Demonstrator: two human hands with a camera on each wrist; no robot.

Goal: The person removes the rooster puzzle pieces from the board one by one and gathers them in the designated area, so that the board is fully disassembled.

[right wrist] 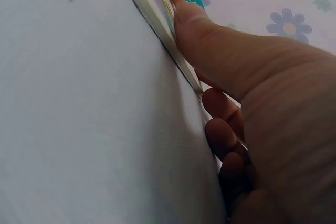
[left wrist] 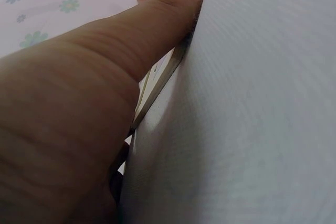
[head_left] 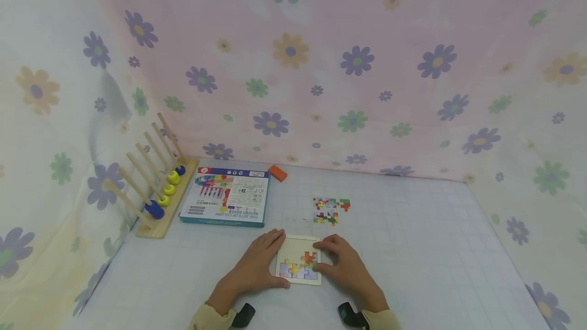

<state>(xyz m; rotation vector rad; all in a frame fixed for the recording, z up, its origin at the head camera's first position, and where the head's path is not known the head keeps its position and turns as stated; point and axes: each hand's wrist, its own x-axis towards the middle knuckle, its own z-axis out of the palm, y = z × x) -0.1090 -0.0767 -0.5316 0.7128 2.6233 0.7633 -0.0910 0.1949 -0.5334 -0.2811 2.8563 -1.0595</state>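
Note:
A shallow puzzle tray (head_left: 300,237) with a pale rim lies in front of the person, its lower part filled with joined lilac and yellow puzzle pieces (head_left: 294,269). My left hand (head_left: 257,261) holds the tray's left side, fingers at the upper corner and thumb at the lower one. In the left wrist view the thumb (left wrist: 152,24) covers part of the rim. Over the right rim, my right hand (head_left: 341,263) brackets a red puzzle piece (head_left: 309,257) with thumb and index finger. Its thumb (right wrist: 210,40) hides the contact in the right wrist view; the other fingers are curled.
Several colourful puzzle pieces (head_left: 326,210) lie beyond the tray. At back left are a boxed bead set (head_left: 229,195) and an orange block (head_left: 277,172). Left of them stands a wooden peg rack (head_left: 167,208) with blue and yellow beads. Flowered cloth (head_left: 316,65) hangs behind.

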